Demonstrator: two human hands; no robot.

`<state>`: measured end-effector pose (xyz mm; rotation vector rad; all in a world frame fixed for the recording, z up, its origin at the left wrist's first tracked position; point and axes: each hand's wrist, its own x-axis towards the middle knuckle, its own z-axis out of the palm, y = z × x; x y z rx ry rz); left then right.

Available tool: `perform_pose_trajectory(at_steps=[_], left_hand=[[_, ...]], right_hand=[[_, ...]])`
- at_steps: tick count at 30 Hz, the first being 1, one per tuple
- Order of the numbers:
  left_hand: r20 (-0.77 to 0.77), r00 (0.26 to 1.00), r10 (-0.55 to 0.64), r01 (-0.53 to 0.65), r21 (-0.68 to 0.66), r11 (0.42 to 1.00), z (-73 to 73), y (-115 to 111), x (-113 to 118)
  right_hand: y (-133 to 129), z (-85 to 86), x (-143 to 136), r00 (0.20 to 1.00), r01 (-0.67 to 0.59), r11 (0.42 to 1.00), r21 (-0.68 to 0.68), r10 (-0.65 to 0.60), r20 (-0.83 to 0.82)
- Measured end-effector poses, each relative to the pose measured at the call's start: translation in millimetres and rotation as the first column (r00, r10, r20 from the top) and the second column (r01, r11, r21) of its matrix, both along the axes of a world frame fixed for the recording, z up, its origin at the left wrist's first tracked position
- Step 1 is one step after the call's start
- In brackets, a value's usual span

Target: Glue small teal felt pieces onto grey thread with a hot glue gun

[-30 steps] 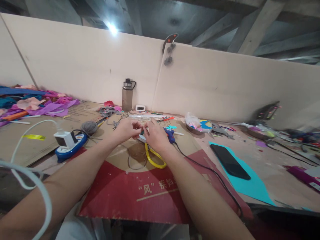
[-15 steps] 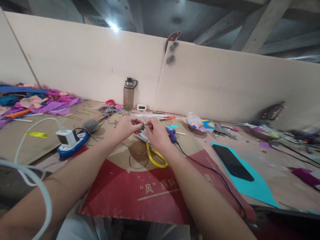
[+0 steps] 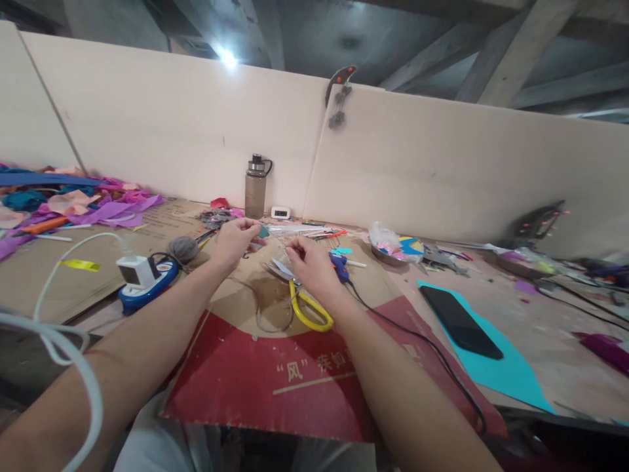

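My left hand [image 3: 237,242] is closed over the cardboard, pinching a small teal piece [image 3: 264,231] between thumb and fingertips. To its right, my right hand [image 3: 310,262] has its thumb and fingers pressed together. Whatever it holds is too small to make out. A gap separates the two hands. Below them lies a pair of scissors [image 3: 310,313] with yellow handles, partly covered by my right hand and wrist. A blue glue gun [image 3: 339,267] rests just beyond my right wrist, its black cord trailing toward the front right.
Cardboard [image 3: 255,400] covers the table in front. Left are a blue power strip [image 3: 147,292] with a white charger, a grey yarn ball [image 3: 183,249] and colourful scraps [image 3: 73,203]. A bottle [image 3: 255,190] stands by the partition; a phone [image 3: 460,321] lies on turquoise sheet [image 3: 521,380].
My hands were together at the teal piece; now they are apart. The left hand has moved left and slightly up with the piece, while the right hand has stayed nearly in place.
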<state>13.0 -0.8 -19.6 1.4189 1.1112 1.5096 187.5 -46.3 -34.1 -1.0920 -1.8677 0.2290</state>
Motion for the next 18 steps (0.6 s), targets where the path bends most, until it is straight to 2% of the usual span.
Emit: perform_pose_trajectory(at_steps=[2, 5, 8, 10, 12, 13, 14, 16, 17, 18], left_hand=[[0.157, 0.987, 0.036, -0.032, -0.026, 0.999, 3.8, 5, -6], [0.349, 0.935, 0.065, -0.071, 0.004, 0.997, 10.8, 10, -17], [0.432, 0.900, 0.063, -0.095, 0.052, 0.994, 15.2, 12, -22], [0.423, 0.905, 0.033, -0.069, 0.070, 0.995, 15.7, 12, -22], [0.389, 0.921, -0.015, -0.016, 0.076, 0.997, 14.7, 10, -19], [0.367, 0.929, -0.039, 0.012, 0.075, 0.997, 14.1, 9, -17], [0.348, 0.936, -0.056, 0.033, 0.072, 0.997, 13.5, 8, -15], [0.319, 0.945, -0.071, 0.053, 0.064, 0.997, 12.7, 6, -13], [0.306, 0.949, -0.077, 0.062, 0.061, 0.996, 12.4, 5, -12], [0.295, 0.952, -0.084, 0.070, 0.059, 0.996, 12.2, 4, -11]], right_hand=[[-3, 3.1, -1, 0.999, -0.042, 0.999, -0.019, 0.042, -0.019], [-14, 11.4, -3, 0.986, -0.164, 0.985, -0.046, 0.164, 0.002], [-22, 18.7, -1, 0.941, -0.315, 0.941, -0.124, 0.327, 0.090], [-20, 20.2, 6, 0.929, -0.309, 0.935, -0.172, 0.335, 0.156], [-12, 18.0, 20, 0.967, -0.130, 0.976, -0.173, 0.163, 0.196], [-6, 15.4, 29, 0.979, 0.024, 0.987, -0.158, 0.008, 0.201], [0, 11.9, 38, 0.963, 0.200, 0.970, -0.140, -0.168, 0.210], [13, 2.6, 56, 0.861, 0.481, 0.868, -0.125, -0.440, 0.256], [18, -2.6, 64, 0.807, 0.572, 0.804, -0.165, -0.513, 0.293], [22, -7.9, 70, 0.793, 0.591, 0.782, -0.196, -0.519, 0.319]])
